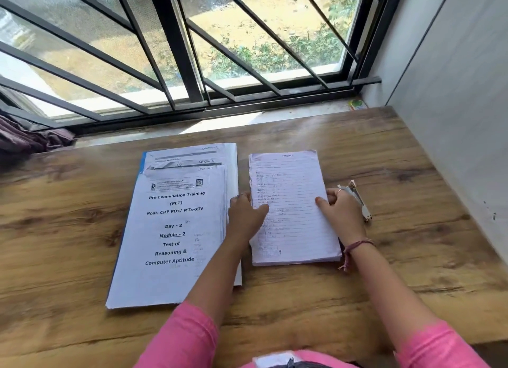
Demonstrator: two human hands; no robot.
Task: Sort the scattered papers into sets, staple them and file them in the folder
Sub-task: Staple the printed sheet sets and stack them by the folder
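I log one lined paper stack [294,211], centre, right of the folder [142,159] bearing printed sets [170,230]; left hand [246,212] pinches its left edge, right hand [342,209] its right edge; stapler [360,203] just right of that hand.

Table [384,257]: warm brown wood grain, dark knots and streaks.
Printed stack [170,230]: white, bold black type, 1 black QR square near the top.
Folder [143,159]: bright blue strip along the left edge.
Lined sheets [291,216]: pale lilac-white, thin grey rules, faint dark handwriting.
Stapler [360,200]: off-white with silver.
Sleeves [184,337]: hot pink, both.
Thread bracelet [357,244]: maroon.
Window bars [176,38]: black.
Cloth [27,139]: dusky purple-brown.
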